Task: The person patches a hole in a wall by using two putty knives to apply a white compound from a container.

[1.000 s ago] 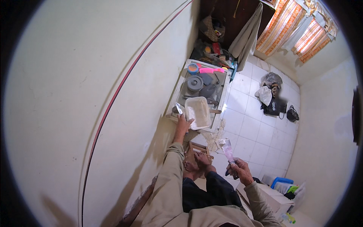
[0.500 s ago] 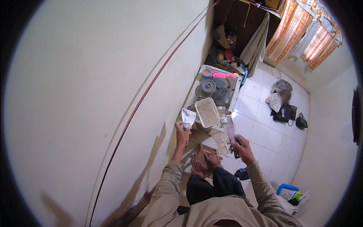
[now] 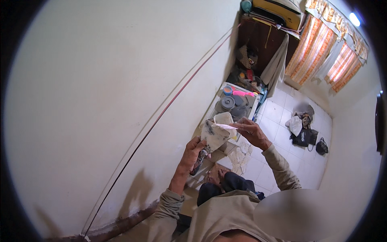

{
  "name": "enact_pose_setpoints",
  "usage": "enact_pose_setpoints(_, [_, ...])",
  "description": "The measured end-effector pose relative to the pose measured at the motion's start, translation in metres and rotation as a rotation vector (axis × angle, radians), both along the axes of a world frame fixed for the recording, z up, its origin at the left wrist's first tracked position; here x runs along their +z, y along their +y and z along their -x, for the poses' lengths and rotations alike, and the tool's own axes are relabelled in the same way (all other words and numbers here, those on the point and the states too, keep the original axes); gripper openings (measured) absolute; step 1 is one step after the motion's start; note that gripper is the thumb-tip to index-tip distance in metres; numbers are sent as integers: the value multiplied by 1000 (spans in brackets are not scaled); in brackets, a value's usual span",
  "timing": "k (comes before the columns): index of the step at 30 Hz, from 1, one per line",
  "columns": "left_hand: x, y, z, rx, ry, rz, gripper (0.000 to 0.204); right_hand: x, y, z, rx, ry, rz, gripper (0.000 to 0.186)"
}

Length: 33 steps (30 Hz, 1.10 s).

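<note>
My left hand (image 3: 191, 152) is closed round the dark handle of a broad scraper (image 3: 213, 137). Its wide blade is raised and smeared with pale paste and dark patches. From the right, my right hand (image 3: 252, 132) grips a second scraper (image 3: 226, 126), whose blade shows nearly edge-on at the first blade's upper edge; its handle is hidden by my fingers. Just beyond the blades stands a white rectangular tub (image 3: 222, 117), partly covered by them. It rests at the near end of a small table (image 3: 255, 105).
On the table lie a grey round lidded pot (image 3: 227, 103) and a pink-handled tool (image 3: 243, 93). A cream wall (image 3: 100, 88) with a red cable (image 3: 173, 101) runs along my left. Bags (image 3: 303, 137) lie on the tiled floor at right. Pale debris (image 3: 240, 155) litters the tiles below.
My hands have come together: the left scraper has risen closer, and the right one has swung up and left to its blade. The view has tilted up slightly.
</note>
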<state>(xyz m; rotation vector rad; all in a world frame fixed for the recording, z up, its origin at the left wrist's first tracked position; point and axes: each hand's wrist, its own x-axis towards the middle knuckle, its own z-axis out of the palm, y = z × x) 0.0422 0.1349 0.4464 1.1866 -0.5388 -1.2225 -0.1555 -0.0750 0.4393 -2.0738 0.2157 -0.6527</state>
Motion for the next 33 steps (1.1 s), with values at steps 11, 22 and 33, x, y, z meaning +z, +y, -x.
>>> enact_pose_setpoints(11, [54, 27, 17, 127, -247, 204, 21, 27, 6, -16, -108, 32, 666, 47])
enact_pose_setpoints(22, [72, 37, -2, -16, -49, 116, 22, 85, -17, -31, 493, 82, -101, 35])
enact_pose_setpoints(33, [70, 56, -4, 167, -319, 217, 21, 60, -22, -25, 204, 474, -108, 34])
